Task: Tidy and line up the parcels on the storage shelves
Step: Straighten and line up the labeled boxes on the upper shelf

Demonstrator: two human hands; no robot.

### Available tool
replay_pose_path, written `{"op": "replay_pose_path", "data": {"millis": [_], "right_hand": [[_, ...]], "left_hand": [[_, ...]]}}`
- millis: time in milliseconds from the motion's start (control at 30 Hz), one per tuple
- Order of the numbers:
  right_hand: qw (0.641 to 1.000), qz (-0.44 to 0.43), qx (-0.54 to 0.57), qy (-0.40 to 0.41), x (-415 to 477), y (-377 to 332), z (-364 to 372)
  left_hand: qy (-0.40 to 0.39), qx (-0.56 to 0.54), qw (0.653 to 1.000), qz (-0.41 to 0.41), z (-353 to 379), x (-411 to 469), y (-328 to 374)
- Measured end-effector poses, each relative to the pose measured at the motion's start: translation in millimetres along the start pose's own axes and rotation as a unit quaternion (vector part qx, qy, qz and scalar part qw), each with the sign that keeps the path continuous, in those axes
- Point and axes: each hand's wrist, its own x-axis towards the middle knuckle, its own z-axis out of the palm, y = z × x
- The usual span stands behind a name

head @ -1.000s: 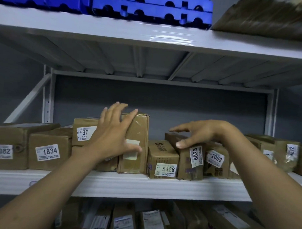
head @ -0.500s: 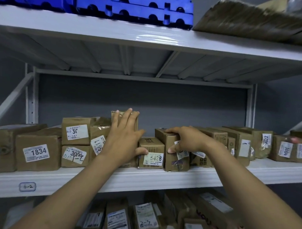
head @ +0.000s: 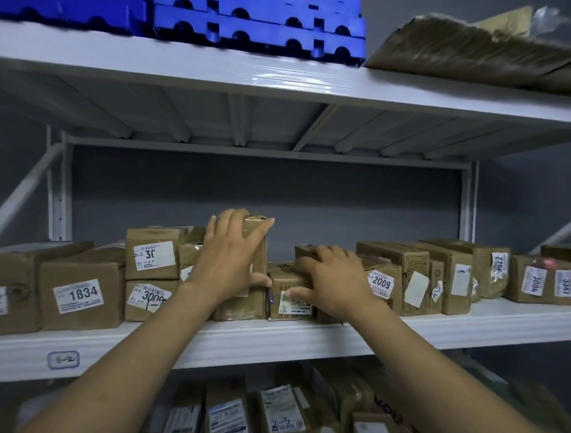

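Observation:
Brown cardboard parcels with white number labels stand in a row on the white middle shelf [head: 273,342]. My left hand [head: 231,256] lies against the front of a tall upright parcel [head: 239,307], fingers hooked over its top and thumb on its right edge. Directly to the right sits a small parcel [head: 280,281]. My right hand [head: 333,279] covers its top and the parcel behind it, and the thumb presses on its front label. The tall and small parcels touch side by side.
To the left stand parcel 1834 [head: 81,293] and two stacked parcels [head: 151,255]; to the right, parcel 2009 [head: 383,284] and several more [head: 534,280]. Blue plastic pallets [head: 258,21] and flat cardboard [head: 477,51] lie on the top shelf. Several parcels [head: 280,413] fill the lower shelf.
My right hand has slid left from the neighbouring parcel onto the small parcel. My left hand has risen so its fingers hook over the tall parcel's top.

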Motion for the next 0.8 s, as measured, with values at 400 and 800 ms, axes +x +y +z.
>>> {"op": "replay_pose_path", "data": {"millis": [400,800], "right_hand": [[0.973,-0.005,0.054,0.223,4,-43,3],[0.965,-0.124,0.082,0.217,46,-185,-14]], "left_hand": [[0.005,-0.057,0.998,0.036,-11,-27,-34],[-0.086,0.063,0.963,-0.246,-36,-130,-211]]}}
